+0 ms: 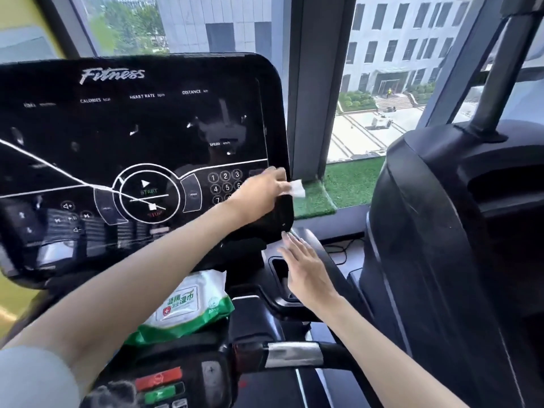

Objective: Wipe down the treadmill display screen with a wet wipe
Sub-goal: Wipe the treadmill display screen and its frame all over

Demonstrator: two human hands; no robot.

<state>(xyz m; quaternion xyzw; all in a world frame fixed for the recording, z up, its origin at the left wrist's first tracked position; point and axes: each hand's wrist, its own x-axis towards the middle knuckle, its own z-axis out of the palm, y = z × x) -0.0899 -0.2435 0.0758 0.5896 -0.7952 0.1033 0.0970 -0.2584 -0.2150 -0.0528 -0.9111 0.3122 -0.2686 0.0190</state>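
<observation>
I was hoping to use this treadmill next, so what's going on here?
A person is cleaning the treadmill display screen. Their left hand pinches a white wet wipe at the screen's lower right edge, beside the number keypad. The right hand is open just below that corner, holding nothing. A green and white pack of wipes sits below the screen.

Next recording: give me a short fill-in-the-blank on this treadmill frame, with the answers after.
1. The left hand holds the wet wipe at the ___ edge of the display screen.
2. The right hand is ___, gripping nothing.
3. The brand word atop the screen reads ___.
4. The wipes pack lies ___ the screen.

Answers: right; open; Fitness; below.
</observation>
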